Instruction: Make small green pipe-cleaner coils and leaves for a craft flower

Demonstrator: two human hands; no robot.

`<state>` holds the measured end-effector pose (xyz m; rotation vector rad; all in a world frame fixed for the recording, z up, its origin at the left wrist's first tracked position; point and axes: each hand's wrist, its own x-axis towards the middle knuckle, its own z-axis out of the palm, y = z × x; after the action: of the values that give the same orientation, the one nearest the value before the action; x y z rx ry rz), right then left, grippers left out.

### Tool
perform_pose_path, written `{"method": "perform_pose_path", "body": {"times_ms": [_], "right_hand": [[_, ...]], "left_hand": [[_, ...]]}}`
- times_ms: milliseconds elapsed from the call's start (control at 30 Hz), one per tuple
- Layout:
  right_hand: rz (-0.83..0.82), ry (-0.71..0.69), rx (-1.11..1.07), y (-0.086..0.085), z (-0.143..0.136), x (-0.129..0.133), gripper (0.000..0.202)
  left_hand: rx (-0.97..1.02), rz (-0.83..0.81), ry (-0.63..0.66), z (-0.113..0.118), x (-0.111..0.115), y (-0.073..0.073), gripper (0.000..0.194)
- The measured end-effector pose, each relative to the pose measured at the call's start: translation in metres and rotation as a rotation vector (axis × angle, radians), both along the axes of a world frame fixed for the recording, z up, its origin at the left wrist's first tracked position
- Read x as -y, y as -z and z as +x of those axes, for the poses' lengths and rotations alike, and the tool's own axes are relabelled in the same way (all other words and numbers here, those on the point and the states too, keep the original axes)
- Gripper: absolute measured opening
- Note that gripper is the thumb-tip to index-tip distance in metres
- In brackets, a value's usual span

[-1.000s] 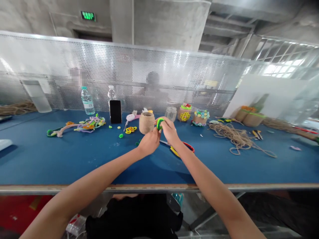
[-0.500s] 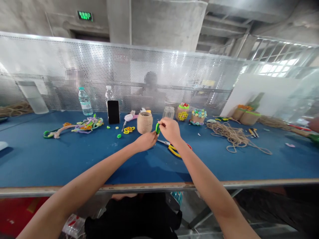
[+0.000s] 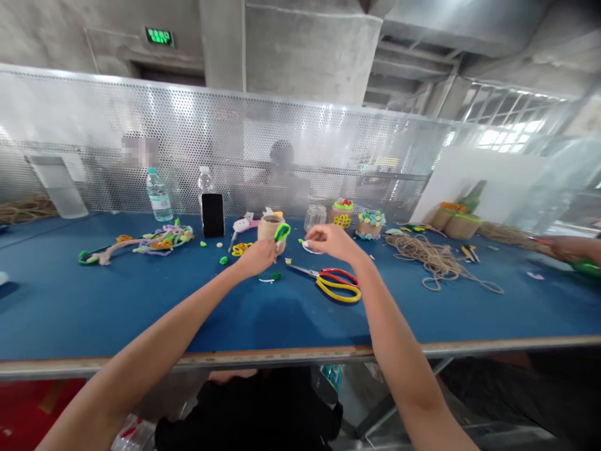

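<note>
My left hand is closed on a looped green fuzzy piece, in front of the twine-wrapped jar. Off to its right, my right hand has its fingers bent around the end of a thin white strip with a small green tip. Scissors with one red and one yellow handle lie open on the blue table, below my right hand. Small green scraps rest between my hands, nearer the table's front edge.
Fuzzy coloured stems, a black phone and a water bottle are on the left. Behind my right hand stand a glass jar and decorated jars. Loose twine lies right; another person's hand is at far right.
My hands have moved apart, the left keeping the green piece, now a visible loop, beside the jar. My right hand has let go of it and moved right to the white strip. The scissors are less covered.
</note>
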<state>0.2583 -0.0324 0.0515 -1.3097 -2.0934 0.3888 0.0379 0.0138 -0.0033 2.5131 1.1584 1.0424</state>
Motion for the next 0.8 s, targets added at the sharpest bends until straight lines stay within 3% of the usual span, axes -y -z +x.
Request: {"method": "perform_pose_path", "body": {"times_ms": [133, 233, 300, 433, 533, 700, 800], "right_hand": [[-0.357, 0.024, 0.314, 0.005, 0.030, -0.002, 0.022], [-0.443, 0.053, 0.433, 0.016, 0.039, -0.002, 0.021], [-0.436, 0.061, 0.447, 0.022, 0.041, 0.004, 0.017], [-0.349, 0.122, 0.410, 0.035, 0.041, 0.027, 0.053], [-0.248, 0.184, 0.336, 0.044, 0.041, 0.042, 0.055], [-0.053, 0.256, 0.031, 0.049, 0.036, 0.054, 0.054], [-0.049, 0.148, -0.211, 0.040, 0.018, 0.051, 0.058]], "left_hand": [[0.215, -0.198, -0.048, -0.015, -0.010, -0.011, 0.026], [0.368, -0.259, -0.090, -0.024, -0.013, -0.020, 0.027], [0.443, -0.285, -0.105, -0.029, -0.014, -0.024, 0.028], [0.516, -0.311, -0.122, -0.034, -0.015, -0.026, 0.027], [0.502, -0.289, -0.136, -0.036, -0.017, -0.025, 0.026], [0.400, -0.131, -0.228, -0.038, -0.012, -0.027, 0.026], [0.312, -0.029, -0.331, -0.041, -0.006, -0.029, 0.027]]}}
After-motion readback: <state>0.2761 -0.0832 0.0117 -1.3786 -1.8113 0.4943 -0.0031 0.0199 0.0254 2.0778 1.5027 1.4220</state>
